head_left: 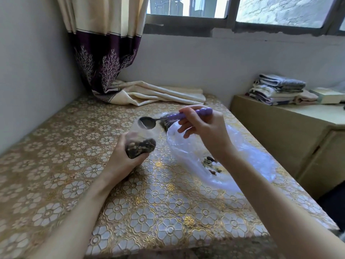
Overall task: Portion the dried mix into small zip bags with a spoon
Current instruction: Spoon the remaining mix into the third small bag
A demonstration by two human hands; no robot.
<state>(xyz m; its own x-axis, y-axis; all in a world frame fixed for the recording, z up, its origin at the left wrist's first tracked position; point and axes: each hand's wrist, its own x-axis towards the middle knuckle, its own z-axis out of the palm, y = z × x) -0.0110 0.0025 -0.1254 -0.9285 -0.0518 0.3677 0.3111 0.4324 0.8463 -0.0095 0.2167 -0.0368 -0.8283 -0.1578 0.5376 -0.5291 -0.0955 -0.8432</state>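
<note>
From the head view, your left hand (pixel 125 156) is curled round the lower part of a small zip bag (pixel 140 144), gripping it where the dried mix already sits dark and lumpy against your palm; the bag's clear upper part rises up and away from you, its mouth open toward the spoon. Your right hand (pixel 201 131) pinches the purple handle of the spoon (pixel 168 117) between thumb and forefinger, the other fingers loosely spread below; the handle runs nearly level from right to left, and the metal bowl sits at the bag's mouth, just above your left hand; the bowl looks empty, though glare makes that hard to swear to.

The supply lies the other way: a large clear plastic bag (pixel 233 156) sprawls on the flowered tablecloth (pixel 74 184) under your right forearm, with a small scatter of loose mix (pixel 211 163) near your wrist and a darker heap at its far end, just behind the spoon handle; so the spoon hand is the nearer one to it, and I judge the next scoop means swinging the bowl back rightward while the left hand keeps the small bag upright and its mouth open.

A curtain (pixel 104 58) hangs at the far corner; folded cloths (pixel 278 88) are stacked on the cabinet to your right.
</note>
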